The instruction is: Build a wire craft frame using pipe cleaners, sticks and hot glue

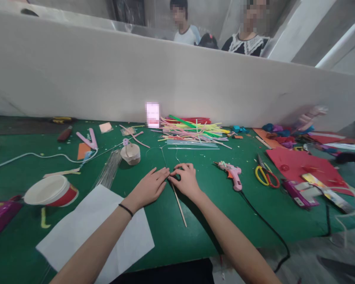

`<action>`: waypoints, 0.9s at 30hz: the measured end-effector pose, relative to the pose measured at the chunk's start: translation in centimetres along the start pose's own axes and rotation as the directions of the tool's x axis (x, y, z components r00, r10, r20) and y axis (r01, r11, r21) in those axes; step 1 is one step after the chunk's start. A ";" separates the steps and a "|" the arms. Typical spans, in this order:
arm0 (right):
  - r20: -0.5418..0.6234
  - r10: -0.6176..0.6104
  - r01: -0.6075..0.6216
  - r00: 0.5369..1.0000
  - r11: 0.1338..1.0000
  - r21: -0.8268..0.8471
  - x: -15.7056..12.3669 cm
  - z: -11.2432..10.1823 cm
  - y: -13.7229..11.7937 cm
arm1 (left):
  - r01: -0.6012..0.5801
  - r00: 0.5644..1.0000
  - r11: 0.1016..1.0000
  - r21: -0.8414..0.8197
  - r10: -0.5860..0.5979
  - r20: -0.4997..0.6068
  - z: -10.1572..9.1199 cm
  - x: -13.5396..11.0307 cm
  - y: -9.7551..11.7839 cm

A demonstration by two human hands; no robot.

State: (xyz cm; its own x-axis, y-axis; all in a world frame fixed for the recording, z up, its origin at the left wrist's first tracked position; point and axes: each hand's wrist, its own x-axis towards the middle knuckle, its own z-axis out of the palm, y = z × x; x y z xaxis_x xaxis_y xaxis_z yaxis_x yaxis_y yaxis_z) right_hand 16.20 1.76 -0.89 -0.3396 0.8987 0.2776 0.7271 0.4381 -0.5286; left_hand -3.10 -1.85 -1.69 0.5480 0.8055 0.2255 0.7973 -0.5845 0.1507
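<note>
On the green table (165,228), the wooden stick (179,204) slants from the fingertips (166,171) back toward the person and rightward — nearer the right hand (187,178), thumb and forefinger curled together, than the left hand (151,184), fingers straight — though whether either pinches it I cannot tell.

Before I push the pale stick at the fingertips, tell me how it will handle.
The pale stick looks straight along its visible length, so it's probably stiff. Being so slender, it's likely light and might snap if bent hard. The green tabletop beneath looks smooth, so it may slide easily.
</note>
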 end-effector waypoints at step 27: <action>-0.201 0.114 -0.136 0.973 0.986 -0.099 -15.3 -2.7 -3.2 | 0.034 0.999 0.995 -0.097 -0.034 -0.005 0.0 0.2 0.1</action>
State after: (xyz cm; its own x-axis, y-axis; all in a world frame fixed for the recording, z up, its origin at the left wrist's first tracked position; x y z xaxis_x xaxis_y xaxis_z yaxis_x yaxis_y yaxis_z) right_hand 20.67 -13.44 -1.24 -0.1280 0.9196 0.3713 0.8221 0.3078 -0.4790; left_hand -2.91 -1.76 -1.61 0.5190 0.8246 0.2251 0.7870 -0.5637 0.2506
